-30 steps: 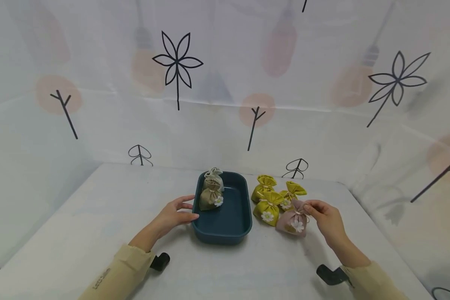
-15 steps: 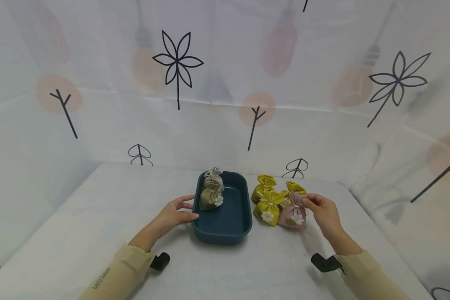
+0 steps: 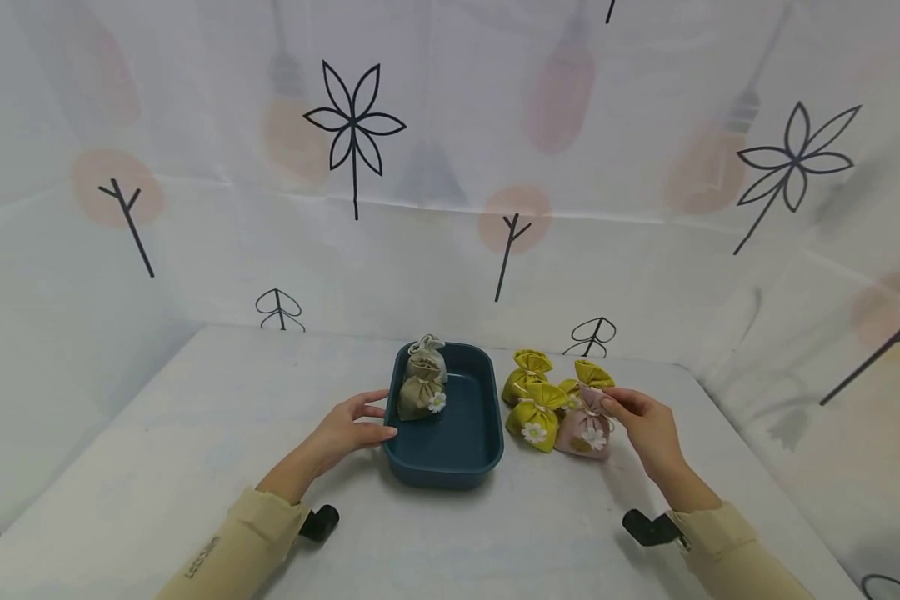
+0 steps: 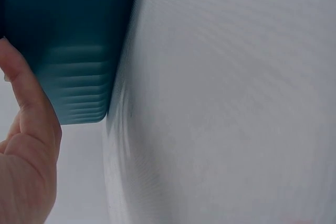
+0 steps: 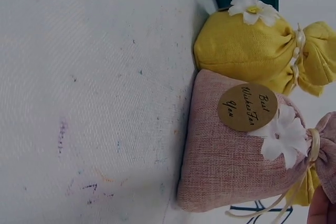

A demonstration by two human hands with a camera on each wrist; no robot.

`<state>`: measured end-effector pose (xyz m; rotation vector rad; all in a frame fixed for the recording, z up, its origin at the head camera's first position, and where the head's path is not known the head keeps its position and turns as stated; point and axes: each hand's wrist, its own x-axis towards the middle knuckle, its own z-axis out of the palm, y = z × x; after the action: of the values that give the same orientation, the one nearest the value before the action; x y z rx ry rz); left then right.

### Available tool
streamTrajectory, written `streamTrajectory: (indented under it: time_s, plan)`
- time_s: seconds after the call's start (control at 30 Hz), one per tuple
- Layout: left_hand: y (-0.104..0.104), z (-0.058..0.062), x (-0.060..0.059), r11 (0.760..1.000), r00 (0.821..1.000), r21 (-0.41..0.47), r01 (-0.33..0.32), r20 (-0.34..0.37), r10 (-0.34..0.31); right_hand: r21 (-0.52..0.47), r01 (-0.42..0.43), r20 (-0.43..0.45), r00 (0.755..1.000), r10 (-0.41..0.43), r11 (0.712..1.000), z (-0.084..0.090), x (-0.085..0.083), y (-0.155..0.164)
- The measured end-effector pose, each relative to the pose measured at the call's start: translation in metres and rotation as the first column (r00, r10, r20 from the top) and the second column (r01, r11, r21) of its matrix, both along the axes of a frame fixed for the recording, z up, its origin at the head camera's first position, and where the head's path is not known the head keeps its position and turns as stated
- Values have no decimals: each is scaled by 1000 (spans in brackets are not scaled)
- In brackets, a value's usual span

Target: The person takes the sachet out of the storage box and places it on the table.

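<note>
Head view: right hand [image 3: 645,421] pinches the pink pouch [image 3: 587,427] by its tied neck, right of centre; relaxed left hand [image 3: 348,429] steadies the blue tray [image 3: 487,400]. Lift by the neck, keeping it upright.

Left wrist view: thumb touches the tray wall.

Right wrist view: the pouch's round tag [image 5: 248,106] probably reads "Best Wishes For You".

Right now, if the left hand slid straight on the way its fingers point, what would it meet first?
The left hand already touches the teal tray; beyond its wall, probably the olive pouch, though depth is unclear.
</note>
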<state>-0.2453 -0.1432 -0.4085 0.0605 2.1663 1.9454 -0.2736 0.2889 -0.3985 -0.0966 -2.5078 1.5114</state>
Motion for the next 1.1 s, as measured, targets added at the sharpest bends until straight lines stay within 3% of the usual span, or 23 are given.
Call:
streamTrajectory:
  time_s: [0.17,0.27,0.4,0.6,0.67,0.87,1.1]
  plan:
    - [0,0,0,1000,1000,-2,0,-2,0,54,78,-95,993,-73,995,-58,-44,38]
    - [0,-1,0,1000,1000,-1,-2,0,2,40,81,-146,986,-75,996,-70,-54,48]
    - [0,-2,-1,1000,1000,-2,-7,0,7,-3,71,-193,979,-70,998,-65,-52,46]
    - [0,-2,-2,1000,1000,-6,-7,-1,7,-9,65,-198,978,-65,998,-59,-48,41]
    - [-1,-3,-2,1000,1000,-4,-3,1,3,-13,42,-192,981,-43,999,-54,-44,37]
    - [-1,-3,-2,1000,1000,-9,-3,6,3,-146,-124,-202,975,93,981,-23,-21,16]
    - [0,-2,-1,1000,1000,-4,-13,10,13,-86,-78,-235,970,56,993,-53,-42,13]
